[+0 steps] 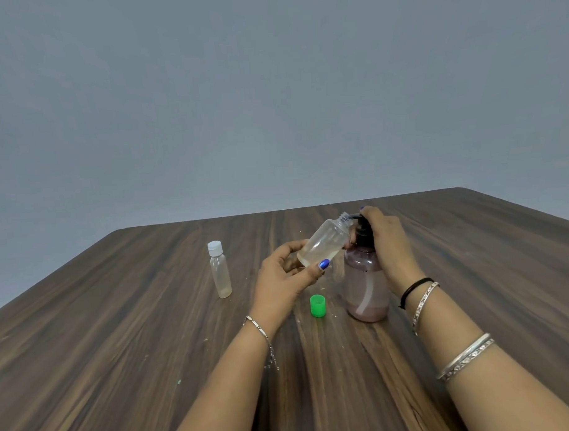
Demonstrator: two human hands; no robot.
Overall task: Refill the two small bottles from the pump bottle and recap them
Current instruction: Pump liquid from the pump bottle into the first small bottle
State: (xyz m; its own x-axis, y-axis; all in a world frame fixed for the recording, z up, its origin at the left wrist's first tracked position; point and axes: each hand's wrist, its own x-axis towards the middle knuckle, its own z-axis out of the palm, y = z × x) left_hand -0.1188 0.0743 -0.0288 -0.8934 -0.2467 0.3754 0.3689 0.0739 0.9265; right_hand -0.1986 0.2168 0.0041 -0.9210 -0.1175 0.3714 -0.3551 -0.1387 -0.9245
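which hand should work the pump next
Right. The right hand already rests on the pump head of the pump bottle, fingers over its top. The left hand is busy gripping the uncapped small bottle, tilted with its mouth at the nozzle.

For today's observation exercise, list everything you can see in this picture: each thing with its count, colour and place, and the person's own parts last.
Table: one, dark brown wood grain, fills the lower half.
Wall: one, grey-blue, behind the table.
Capped small bottle: one, clear with white cap, upright on the table, left of the hands.
Open small bottle: one, clear, tilted, mouth at the pump spout.
Green cap: one, on the table beside the pump bottle.
Pump bottle: one, pinkish with black pump, upright on the table.
Bracelets: several, silver, plus a black band, on both wrists.
Left hand: holds the open small bottle.
Right hand: rests on the pump head.
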